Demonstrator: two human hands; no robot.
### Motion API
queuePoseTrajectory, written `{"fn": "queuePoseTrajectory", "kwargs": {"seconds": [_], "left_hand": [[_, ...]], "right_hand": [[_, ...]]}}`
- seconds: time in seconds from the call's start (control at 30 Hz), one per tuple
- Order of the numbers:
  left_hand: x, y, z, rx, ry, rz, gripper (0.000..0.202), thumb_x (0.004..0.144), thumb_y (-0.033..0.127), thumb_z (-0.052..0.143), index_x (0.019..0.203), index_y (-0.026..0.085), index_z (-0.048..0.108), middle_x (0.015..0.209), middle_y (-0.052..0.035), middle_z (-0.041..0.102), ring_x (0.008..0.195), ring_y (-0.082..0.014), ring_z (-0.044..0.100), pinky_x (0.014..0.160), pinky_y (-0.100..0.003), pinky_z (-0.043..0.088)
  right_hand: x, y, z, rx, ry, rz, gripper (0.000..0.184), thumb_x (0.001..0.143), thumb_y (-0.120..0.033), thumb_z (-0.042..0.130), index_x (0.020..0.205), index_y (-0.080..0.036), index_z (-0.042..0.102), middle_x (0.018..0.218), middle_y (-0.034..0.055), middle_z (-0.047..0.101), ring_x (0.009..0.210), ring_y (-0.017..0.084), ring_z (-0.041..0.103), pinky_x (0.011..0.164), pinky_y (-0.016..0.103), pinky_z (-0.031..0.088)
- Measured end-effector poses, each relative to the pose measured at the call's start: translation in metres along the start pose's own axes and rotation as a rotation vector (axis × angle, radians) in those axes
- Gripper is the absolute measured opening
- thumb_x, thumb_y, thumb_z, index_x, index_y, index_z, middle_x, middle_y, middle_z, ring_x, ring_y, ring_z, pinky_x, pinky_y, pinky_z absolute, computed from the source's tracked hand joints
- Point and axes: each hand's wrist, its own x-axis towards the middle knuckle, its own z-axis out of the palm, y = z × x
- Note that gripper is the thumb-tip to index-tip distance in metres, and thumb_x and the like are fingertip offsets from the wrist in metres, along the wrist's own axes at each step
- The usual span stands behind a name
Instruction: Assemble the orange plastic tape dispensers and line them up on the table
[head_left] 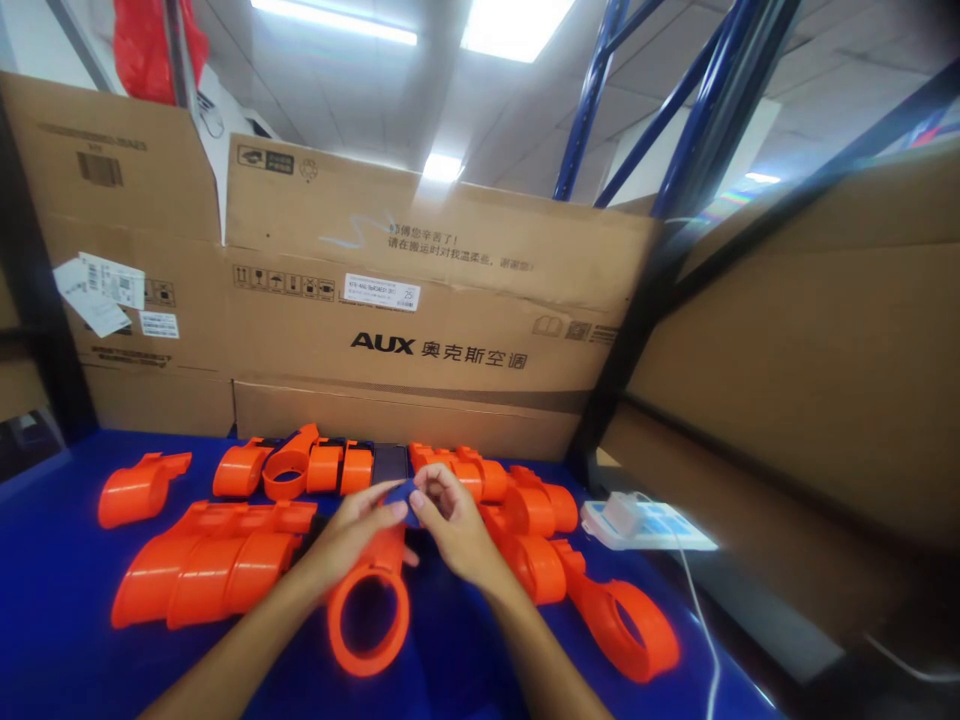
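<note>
My left hand (352,532) and my right hand (454,527) meet above the blue table (52,600). Together they pinch a small dark blue piece (405,497) between their fingertips. An orange plastic part with a large ring (369,608) lies right under my left hand. Another ringed orange part (622,622) lies to the right of my right forearm. More orange parts sit in a row behind my hands (322,465), and a cluster of them lies at the left (210,565).
A single orange part (139,487) lies at the far left. Large cardboard boxes (420,300) wall off the back and right. A white power strip (637,522) with a cable sits at the table's right edge. Blue shelf beams (600,90) rise behind.
</note>
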Motion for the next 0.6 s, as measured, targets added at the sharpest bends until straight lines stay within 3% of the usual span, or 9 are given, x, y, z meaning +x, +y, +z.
{"fn": "queuePoseTrajectory", "kwargs": {"seconds": [0.1, 0.2, 0.27, 0.33, 0.47, 0.6], "left_hand": [[0.004, -0.004, -0.004, 0.054, 0.011, 0.008, 0.055, 0.079, 0.038, 0.072, 0.128, 0.015, 0.059, 0.104, -0.0163, 0.073, 0.059, -0.0238, 0.072, 0.054, -0.033, 0.056], [0.003, -0.003, -0.004, 0.059, 0.033, -0.004, 0.060, 0.077, 0.037, 0.073, 0.131, 0.016, 0.057, 0.103, -0.0162, 0.074, 0.057, -0.0238, 0.072, 0.054, -0.033, 0.055], [0.002, -0.001, -0.004, 0.009, 0.083, -0.021, 0.060, 0.078, 0.040, 0.072, 0.131, 0.015, 0.056, 0.101, -0.0168, 0.075, 0.056, -0.0233, 0.071, 0.053, -0.033, 0.055], [0.002, 0.002, -0.005, -0.080, 0.151, -0.035, 0.059, 0.080, 0.045, 0.067, 0.129, 0.014, 0.057, 0.098, -0.0174, 0.075, 0.056, -0.0228, 0.070, 0.053, -0.033, 0.054], [0.003, 0.008, -0.011, -0.245, 0.211, -0.041, 0.058, 0.082, 0.053, 0.059, 0.123, 0.012, 0.061, 0.095, -0.0176, 0.076, 0.052, -0.0208, 0.066, 0.050, -0.031, 0.049], [0.006, 0.008, -0.017, -0.278, 0.229, -0.029, 0.057, 0.083, 0.054, 0.056, 0.121, 0.012, 0.064, 0.096, -0.0161, 0.076, 0.050, -0.0179, 0.063, 0.049, -0.029, 0.046]], "right_hand": [[-0.001, -0.003, 0.001, -0.031, 0.002, -0.033, 0.028, 0.088, -0.046, 0.064, 0.091, -0.024, 0.048, 0.077, -0.0026, 0.052, 0.068, 0.013, 0.052, 0.061, 0.024, 0.045], [-0.001, -0.007, -0.004, -0.100, -0.055, -0.059, 0.022, 0.093, -0.044, 0.057, 0.096, -0.024, 0.051, 0.082, -0.0006, 0.057, 0.073, 0.015, 0.055, 0.065, 0.026, 0.047], [0.000, -0.009, -0.012, -0.242, -0.022, -0.091, 0.021, 0.098, -0.043, 0.049, 0.096, -0.023, 0.054, 0.084, 0.0012, 0.060, 0.076, 0.016, 0.057, 0.066, 0.027, 0.046], [-0.001, -0.009, -0.022, -0.474, 0.063, -0.121, 0.025, 0.098, -0.039, 0.047, 0.083, -0.022, 0.056, 0.076, 0.0010, 0.060, 0.071, 0.016, 0.056, 0.061, 0.026, 0.041], [-0.008, -0.002, -0.038, -0.903, 0.031, -0.087, 0.026, 0.079, -0.027, 0.071, 0.062, -0.022, 0.053, 0.056, -0.0023, 0.053, 0.053, 0.014, 0.046, 0.050, 0.025, 0.023], [-0.015, 0.002, -0.039, -1.022, -0.096, -0.046, 0.024, 0.062, -0.010, 0.074, 0.060, -0.022, 0.053, 0.052, -0.0043, 0.052, 0.049, 0.012, 0.043, 0.049, 0.025, 0.016]]}}
